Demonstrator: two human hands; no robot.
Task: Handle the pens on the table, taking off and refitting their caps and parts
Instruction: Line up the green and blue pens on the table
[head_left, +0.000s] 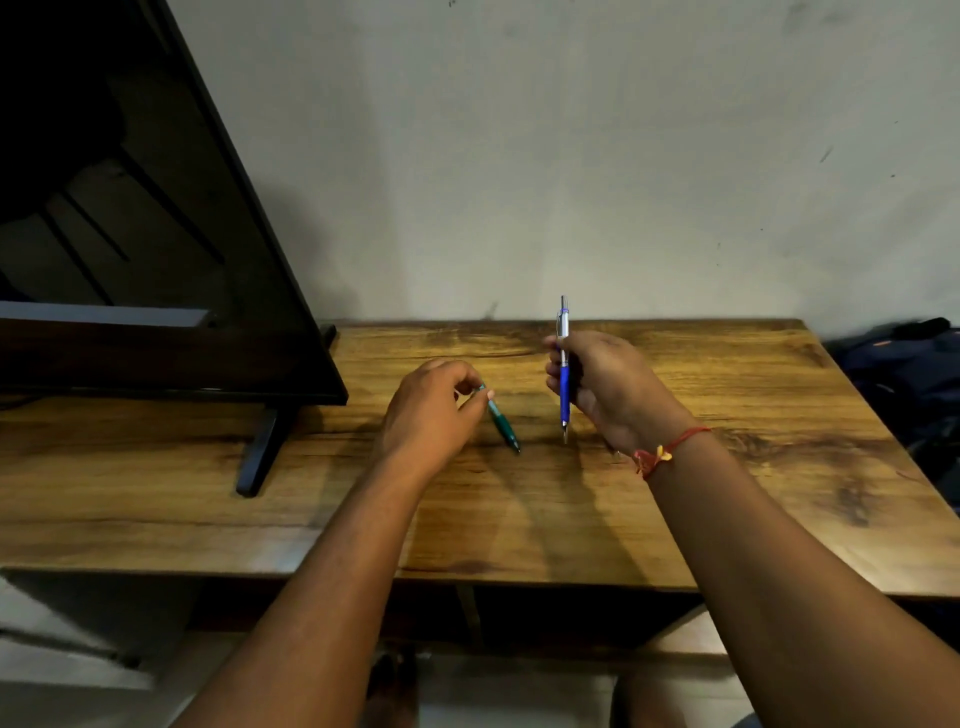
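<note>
So, progress check: honestly not much to show. Both pens look in one piece, and I can't spot a loose cap or barrel part lying on the table (727, 493), so I'd say the taking-apart and refitting is basically all ahead of me, at least for these two.

My left hand (431, 410), the one nearer the TV (156, 260), has its fingertips pinched on the top end of the green pen (501, 423). That pen slants down away from the TV, tip touching the wood or just off it. Whether there's a cap under my fingers, can't tell.

My right hand (608, 384), further from the TV, is curled around the blue pen (564, 384), gripping it upright, clicker up, point just above the table.

There's a tiny dark thing (615, 453) peeking out below my right wrist, too small to say what.
</note>
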